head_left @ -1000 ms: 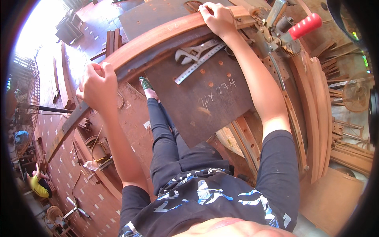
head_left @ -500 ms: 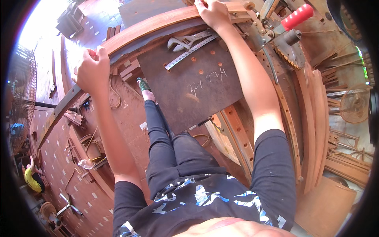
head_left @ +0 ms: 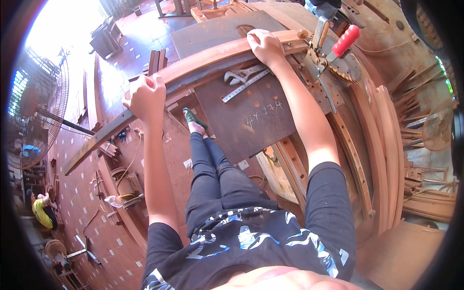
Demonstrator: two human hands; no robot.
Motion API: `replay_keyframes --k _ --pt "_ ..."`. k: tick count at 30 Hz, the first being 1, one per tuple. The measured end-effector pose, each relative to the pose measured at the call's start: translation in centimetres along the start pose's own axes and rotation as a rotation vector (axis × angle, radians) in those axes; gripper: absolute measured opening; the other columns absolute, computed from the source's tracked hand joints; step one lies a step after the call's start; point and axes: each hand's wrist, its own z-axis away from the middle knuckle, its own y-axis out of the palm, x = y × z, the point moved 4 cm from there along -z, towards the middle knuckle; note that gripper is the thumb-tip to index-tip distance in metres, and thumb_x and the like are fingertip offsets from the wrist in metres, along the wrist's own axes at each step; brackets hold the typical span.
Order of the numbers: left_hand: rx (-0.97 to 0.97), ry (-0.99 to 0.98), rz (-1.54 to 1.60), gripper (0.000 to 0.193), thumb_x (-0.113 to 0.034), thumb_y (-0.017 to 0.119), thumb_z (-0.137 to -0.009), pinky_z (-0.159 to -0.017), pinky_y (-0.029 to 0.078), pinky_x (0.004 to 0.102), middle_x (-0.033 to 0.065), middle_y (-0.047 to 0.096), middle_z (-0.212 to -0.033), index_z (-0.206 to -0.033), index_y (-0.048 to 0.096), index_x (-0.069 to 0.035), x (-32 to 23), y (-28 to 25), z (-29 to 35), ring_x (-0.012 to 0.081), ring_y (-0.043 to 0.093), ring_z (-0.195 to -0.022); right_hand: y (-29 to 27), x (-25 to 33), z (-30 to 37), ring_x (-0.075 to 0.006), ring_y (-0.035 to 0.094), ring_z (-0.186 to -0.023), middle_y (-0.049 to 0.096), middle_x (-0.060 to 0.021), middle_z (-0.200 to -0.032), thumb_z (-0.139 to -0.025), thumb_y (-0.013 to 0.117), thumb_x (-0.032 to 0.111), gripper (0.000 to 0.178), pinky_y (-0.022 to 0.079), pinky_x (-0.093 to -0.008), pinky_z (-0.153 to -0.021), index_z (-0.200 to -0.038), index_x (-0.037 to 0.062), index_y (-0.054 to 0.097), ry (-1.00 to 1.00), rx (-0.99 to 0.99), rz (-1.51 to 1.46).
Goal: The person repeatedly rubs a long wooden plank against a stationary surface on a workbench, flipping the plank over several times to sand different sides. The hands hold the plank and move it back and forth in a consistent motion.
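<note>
A long, slightly curved reddish wooden strip (head_left: 208, 59) lies across the far side of the bench, over a dark bar (head_left: 99, 137) that runs out to the lower left. My left hand (head_left: 147, 99) is closed round the strip's left end. Farther right, my right hand (head_left: 267, 47) grips the strip from above, its fingertips partly hidden. Beyond it, the strip's right end sits beside a metal toggle clamp with a red handle (head_left: 346, 41). An adjustable wrench (head_left: 241, 75) and a steel ruler (head_left: 245, 86) rest on the dark board (head_left: 246, 123) between my forearms.
A toothed circular saw blade (head_left: 349, 70) stands close by the clamp. Long curved timbers (head_left: 384, 154) lean at the right. A large fan (head_left: 43, 108) stands at the left. Another person in yellow (head_left: 42, 212) crouches far left, and part of someone shows at the top (head_left: 323, 8).
The view has tilted up, so the bench and both hands sit lower in the picture. More of the far table shows. Both hands keep hold of the wooden strip.
</note>
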Motion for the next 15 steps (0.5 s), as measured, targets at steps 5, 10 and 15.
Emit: replay_keyframes --k 5,10,15 --pt "-0.065 0.003 0.006 0.03 -0.038 0.067 -0.092 -0.108 0.036 0.0557 0.0035 0.071 -0.085 -0.073 0.062 -0.015 -0.1 -0.2 0.1 0.0273 0.067 -0.086 0.2 -0.2 -0.4 -0.0293 0.06 -0.129 0.072 -0.0098 -0.128 -0.1 0.059 0.039 0.037 0.041 -0.042 -0.116 -0.118 0.0105 0.076 -0.003 0.145 0.039" --pt "0.029 -0.04 -0.005 0.031 -0.041 0.067 -0.093 -0.105 0.036 0.0561 0.0028 0.071 -0.086 -0.076 0.064 -0.016 -0.2 -0.6 -0.1 0.0264 0.067 -0.095 0.3 0.2 -0.4 -0.0277 0.058 -0.133 0.069 -0.0107 -0.135 -0.101 0.058 0.041 0.043 0.033 -0.0412 -0.122 -0.125 0.0087 0.072 0.004 0.208 0.082" --pt "0.123 -0.074 0.033 0.028 -0.042 0.067 -0.093 -0.105 0.034 0.0555 0.0015 0.072 -0.091 -0.081 0.067 -0.017 -0.2 -1.0 -0.6 0.0241 0.066 -0.105 0.1 0.3 -0.7 -0.0277 0.057 -0.134 0.068 -0.0113 -0.135 -0.103 0.056 0.042 0.043 0.032 -0.044 -0.123 -0.125 0.008 0.072 -0.004 0.234 0.075"
